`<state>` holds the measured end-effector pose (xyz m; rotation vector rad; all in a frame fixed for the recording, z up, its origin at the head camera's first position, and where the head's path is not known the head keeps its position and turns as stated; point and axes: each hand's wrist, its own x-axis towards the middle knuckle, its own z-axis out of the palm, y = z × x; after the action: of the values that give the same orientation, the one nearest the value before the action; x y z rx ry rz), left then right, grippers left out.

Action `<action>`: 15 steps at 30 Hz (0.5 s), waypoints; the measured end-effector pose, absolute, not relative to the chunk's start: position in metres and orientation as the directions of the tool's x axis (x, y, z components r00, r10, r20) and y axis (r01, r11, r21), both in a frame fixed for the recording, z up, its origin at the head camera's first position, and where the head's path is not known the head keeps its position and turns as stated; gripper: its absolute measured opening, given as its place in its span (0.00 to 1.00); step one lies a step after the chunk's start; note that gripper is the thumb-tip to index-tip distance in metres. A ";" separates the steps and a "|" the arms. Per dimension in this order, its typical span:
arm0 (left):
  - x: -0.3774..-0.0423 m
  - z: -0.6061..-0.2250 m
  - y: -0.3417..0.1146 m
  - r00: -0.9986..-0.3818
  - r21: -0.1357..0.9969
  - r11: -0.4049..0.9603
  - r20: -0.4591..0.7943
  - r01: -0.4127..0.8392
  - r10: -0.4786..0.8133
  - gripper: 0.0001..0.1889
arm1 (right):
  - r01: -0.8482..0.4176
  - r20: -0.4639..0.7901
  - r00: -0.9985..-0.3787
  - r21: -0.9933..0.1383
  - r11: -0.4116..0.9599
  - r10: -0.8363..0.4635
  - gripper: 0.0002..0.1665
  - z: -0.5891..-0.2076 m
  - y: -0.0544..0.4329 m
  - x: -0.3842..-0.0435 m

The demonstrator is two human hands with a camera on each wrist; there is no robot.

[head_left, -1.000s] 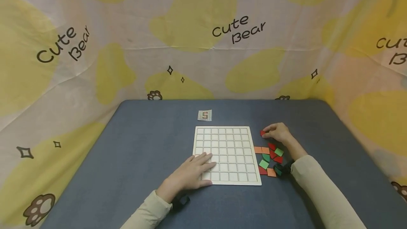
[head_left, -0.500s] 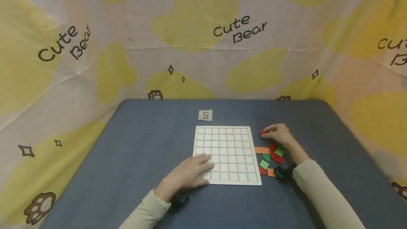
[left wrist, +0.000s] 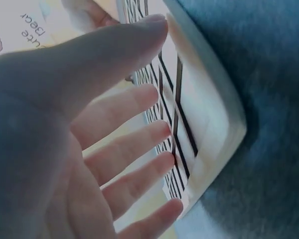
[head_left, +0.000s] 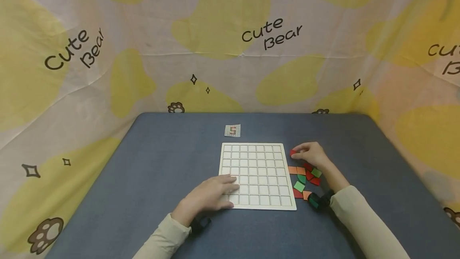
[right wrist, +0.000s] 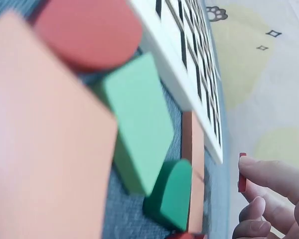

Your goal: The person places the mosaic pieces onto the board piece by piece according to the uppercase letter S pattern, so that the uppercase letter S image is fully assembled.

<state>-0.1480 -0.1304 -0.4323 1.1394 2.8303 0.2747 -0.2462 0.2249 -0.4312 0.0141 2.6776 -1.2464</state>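
A white grid board [head_left: 256, 177] of square cells lies on the table. My left hand [head_left: 210, 193] rests on its lower left part, fingers spread and nearly straight; in the left wrist view the fingertips [left wrist: 162, 130] touch the board's edge and cells. Beyond the board's right edge, my right hand [head_left: 312, 155] pinches a small red tile [head_left: 292, 153] between thumb and fingers. The right wrist view shows that red tile [right wrist: 242, 172] edge-on, held off the table. Below this hand lie loose tiles, among them light green [head_left: 299, 186], dark green [head_left: 301, 178] and orange ones [head_left: 296, 170].
A small card [head_left: 232, 130] with a coloured grid pattern lies behind the board. More red tiles [head_left: 315, 181] sit by the right wrist, whose black camera [head_left: 316, 200] covers part of the pile. A printed cloth [head_left: 223, 31] hangs around the blue-grey table [head_left: 161, 151].
My right hand has shifted slightly left towards the board with the red tile. My left hand has slid a little left and down across the board.
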 end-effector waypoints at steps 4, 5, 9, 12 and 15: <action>-0.146 -0.432 -0.128 -0.712 0.198 0.699 -0.007 0.687 0.702 0.27 | 0.044 -0.135 -0.986 -0.769 0.637 -0.095 0.23 -0.428 0.218 -0.242; -0.146 -0.433 -0.128 -0.713 0.196 0.700 -0.007 0.687 0.701 0.27 | 0.048 -0.136 -0.987 -0.769 0.637 -0.090 0.22 -0.428 0.216 -0.242; -0.146 -0.434 -0.127 -0.716 0.188 0.704 -0.005 0.685 0.698 0.27 | 0.067 -0.150 -0.986 -0.761 0.645 -0.075 0.21 -0.427 0.207 -0.242; -0.146 -0.435 -0.127 -0.723 0.195 0.712 -0.018 0.675 0.690 0.26 | 0.072 -0.157 -0.985 -0.761 0.645 -0.076 0.22 -0.425 0.202 -0.241; -0.146 -0.436 -0.126 -0.726 0.203 0.715 -0.024 0.669 0.687 0.27 | 0.062 -0.150 -0.985 -0.767 0.639 -0.085 0.22 -0.422 0.197 -0.239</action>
<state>-0.1463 -0.1261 -0.4363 1.1171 2.8179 0.2747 -0.2392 0.1965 -0.4224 -0.0190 2.6847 -1.2664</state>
